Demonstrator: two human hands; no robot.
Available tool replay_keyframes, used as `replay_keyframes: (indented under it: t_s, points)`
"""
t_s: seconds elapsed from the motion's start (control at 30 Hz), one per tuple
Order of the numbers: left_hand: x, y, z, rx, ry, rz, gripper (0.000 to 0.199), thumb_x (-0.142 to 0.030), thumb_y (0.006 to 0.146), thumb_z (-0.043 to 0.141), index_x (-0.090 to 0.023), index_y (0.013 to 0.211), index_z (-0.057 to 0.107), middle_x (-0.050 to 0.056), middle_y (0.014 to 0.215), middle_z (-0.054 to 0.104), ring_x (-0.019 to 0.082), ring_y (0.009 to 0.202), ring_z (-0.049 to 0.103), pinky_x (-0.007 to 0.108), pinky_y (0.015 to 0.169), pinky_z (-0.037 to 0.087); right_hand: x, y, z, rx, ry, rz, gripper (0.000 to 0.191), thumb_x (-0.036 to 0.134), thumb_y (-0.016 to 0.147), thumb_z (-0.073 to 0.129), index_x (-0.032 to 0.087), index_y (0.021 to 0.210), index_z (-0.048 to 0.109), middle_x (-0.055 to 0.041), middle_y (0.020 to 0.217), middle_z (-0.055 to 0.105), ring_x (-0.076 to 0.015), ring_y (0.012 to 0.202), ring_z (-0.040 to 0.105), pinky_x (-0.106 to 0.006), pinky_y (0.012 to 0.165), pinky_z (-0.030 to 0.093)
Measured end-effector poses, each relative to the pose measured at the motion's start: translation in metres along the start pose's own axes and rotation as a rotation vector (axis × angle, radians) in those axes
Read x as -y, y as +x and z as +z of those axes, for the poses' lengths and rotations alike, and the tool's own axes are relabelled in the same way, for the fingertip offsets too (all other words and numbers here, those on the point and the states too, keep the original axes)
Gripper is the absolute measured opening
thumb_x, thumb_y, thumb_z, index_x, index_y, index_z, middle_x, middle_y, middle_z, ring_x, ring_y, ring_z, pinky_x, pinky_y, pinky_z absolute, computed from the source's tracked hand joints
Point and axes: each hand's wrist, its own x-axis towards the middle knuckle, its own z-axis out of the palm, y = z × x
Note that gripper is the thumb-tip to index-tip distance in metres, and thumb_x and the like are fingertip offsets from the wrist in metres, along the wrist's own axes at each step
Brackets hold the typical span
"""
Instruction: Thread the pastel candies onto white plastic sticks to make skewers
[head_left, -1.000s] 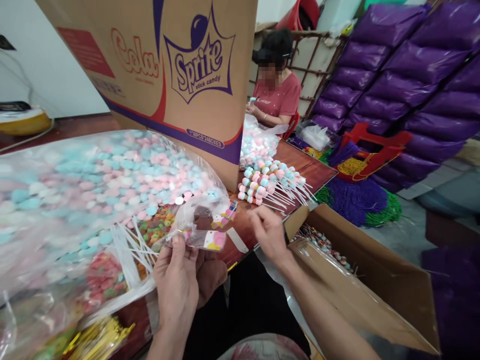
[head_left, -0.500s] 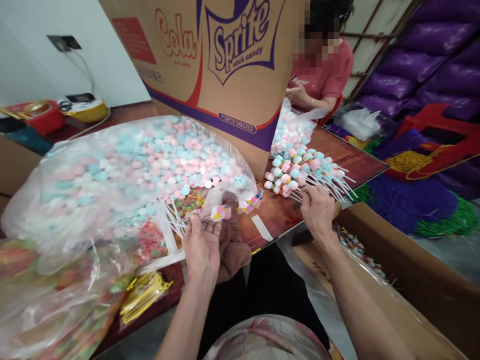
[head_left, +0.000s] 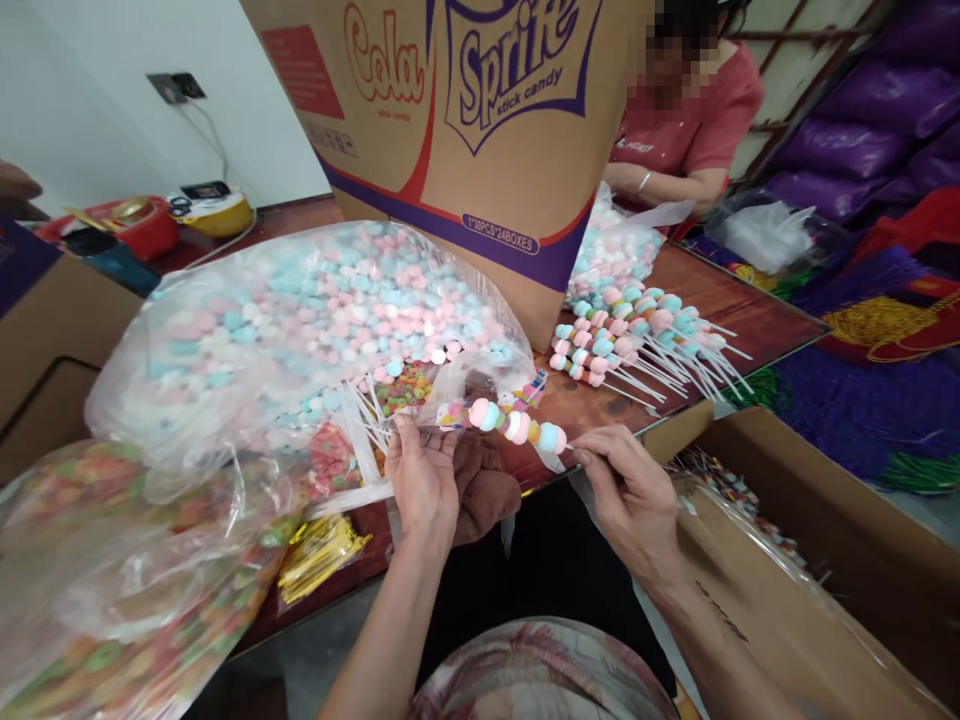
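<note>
While the right hand pinches the bare stick of a candy skewer between its fingers, the candy end points across the bench towards a small clear bag with pink-and-yellow print, held in the left hand by closed fingers. A large clear bag is full of pink, blue and white candies; a second clear bag, lower left, contains multicoloured gummies. In the open carton at right lie sticks with multicoloured tops.
</note>
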Motion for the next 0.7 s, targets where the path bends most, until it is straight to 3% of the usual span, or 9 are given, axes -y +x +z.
replay_keyframes:
  t_s: [0.17,0.3,0.5,0.7]
  points:
    - [-0.002,0.001,-0.003,0.048,0.039,0.102,0.027,-0.044,0.084,0.07,-0.018,0.093,0.064,0.006,0.094,0.071,0.018,0.088,0.069,0.034,0.079,0.056,-0.006,-0.003,-0.007,0.09,-0.171,-0.128,0.016,0.007,0.093,0.055,0.02,0.096,0.063,-0.0051,0.089,0.065,-0.0176,0.083,0.06,-0.033,0.073,0.043]
    - [-0.001,0.003,-0.006,0.052,0.111,0.226,0.031,-0.049,0.081,0.071,-0.02,0.088,0.061,0.002,0.091,0.068,0.016,0.085,0.066,0.034,0.078,0.056,-0.005,-0.003,-0.012,0.173,-0.25,-0.193,0.014,0.008,0.093,0.055,0.019,0.098,0.063,-0.0062,0.089,0.066,-0.0185,0.082,0.06,-0.033,0.072,0.042]
    - [0.0,0.003,-0.014,-0.015,0.413,0.466,0.038,-0.055,0.084,0.063,-0.018,0.08,0.056,0.001,0.086,0.062,0.015,0.086,0.061,0.028,0.08,0.053,-0.002,-0.006,-0.008,0.225,-0.167,-0.11,0.013,0.01,0.095,0.052,0.019,0.096,0.062,-0.0049,0.083,0.061,-0.0176,0.078,0.056,-0.032,0.072,0.042]
    - [-0.003,0.008,-0.02,-0.006,0.518,0.551,0.039,-0.057,0.088,0.057,-0.018,0.088,0.059,0.002,0.088,0.062,0.016,0.09,0.06,0.029,0.082,0.051,0.004,-0.006,-0.008,0.372,0.039,0.081,0.016,0.016,0.098,0.048,0.018,0.092,0.063,-0.0014,0.077,0.05,-0.0137,0.069,0.048,-0.027,0.065,0.038]
